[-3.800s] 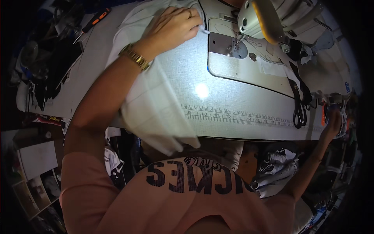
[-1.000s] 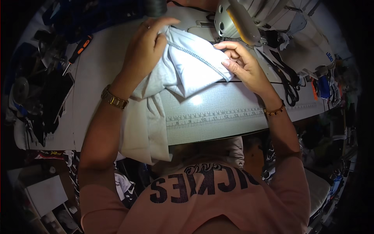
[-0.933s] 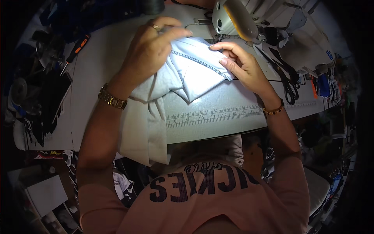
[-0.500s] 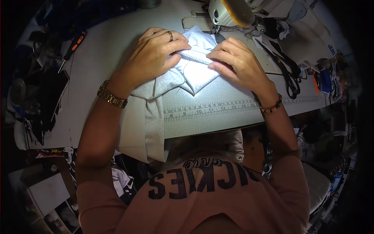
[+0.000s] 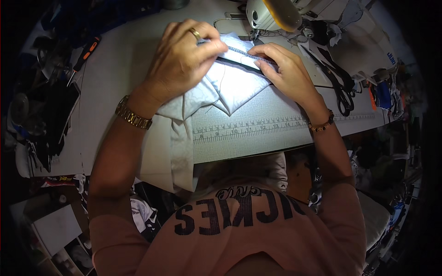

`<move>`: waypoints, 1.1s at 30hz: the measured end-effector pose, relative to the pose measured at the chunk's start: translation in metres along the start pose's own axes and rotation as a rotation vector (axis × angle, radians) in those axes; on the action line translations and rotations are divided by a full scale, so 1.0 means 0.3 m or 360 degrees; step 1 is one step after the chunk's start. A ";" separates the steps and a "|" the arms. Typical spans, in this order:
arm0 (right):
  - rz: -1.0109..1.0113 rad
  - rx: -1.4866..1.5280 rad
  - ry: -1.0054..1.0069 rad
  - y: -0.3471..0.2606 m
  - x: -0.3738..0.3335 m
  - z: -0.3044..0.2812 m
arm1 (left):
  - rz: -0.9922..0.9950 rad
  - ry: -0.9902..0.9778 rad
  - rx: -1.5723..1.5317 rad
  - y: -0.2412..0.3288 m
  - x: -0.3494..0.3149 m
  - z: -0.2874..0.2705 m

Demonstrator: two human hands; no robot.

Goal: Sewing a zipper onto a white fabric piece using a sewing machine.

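Bent over a tabletop [image 5: 107,87], we work a pale cloth [image 5: 241,87] in front of the white head of a sewing machine [image 5: 269,16]; the fabric glows under a bright light, creased and folded to a point toward us, with dark stitching along its upper strip, a dark line beneath and a thin thread curving down its face; a duller length hangs over the front edge; our right hand [image 5: 290,71] holds the stitched strip between fingers and thumb; our left hand [image 5: 179,60] brings thumb and forefinger together at the strip's left end, though we cannot tell whether they grip fabric.
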State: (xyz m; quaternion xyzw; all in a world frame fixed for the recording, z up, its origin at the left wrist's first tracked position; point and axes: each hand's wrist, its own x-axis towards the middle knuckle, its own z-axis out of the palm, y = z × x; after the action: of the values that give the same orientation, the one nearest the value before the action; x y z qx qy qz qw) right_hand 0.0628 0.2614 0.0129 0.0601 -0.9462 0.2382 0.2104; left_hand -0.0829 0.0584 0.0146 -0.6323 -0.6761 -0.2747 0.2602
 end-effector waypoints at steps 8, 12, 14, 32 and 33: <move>-0.0038 -0.0053 0.0024 0.012 -0.001 0.004 | -0.0003 -0.0316 0.0048 0.007 -0.015 0.003; -0.0466 -0.0262 0.0189 0.006 0.009 0.001 | 0.0018 -0.0178 0.0071 -0.005 -0.016 0.012; -0.0579 -0.0247 0.0230 0.001 0.009 0.002 | 0.0018 -0.0135 0.0027 -0.003 -0.011 0.009; 0.0064 0.1854 -0.0979 -0.154 -0.025 -0.086 | -0.0695 -0.0207 -0.1350 -0.111 0.029 -0.121; 0.0015 0.1690 -0.1126 -0.129 -0.019 -0.091 | -0.0673 -0.0231 -0.1258 -0.109 0.027 -0.109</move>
State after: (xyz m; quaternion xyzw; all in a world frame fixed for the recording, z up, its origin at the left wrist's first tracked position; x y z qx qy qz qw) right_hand 0.0864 0.2403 0.0487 0.2271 -0.7118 0.6414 -0.1743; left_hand -0.1159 0.0397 0.0421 -0.5487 -0.6501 -0.5137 -0.1111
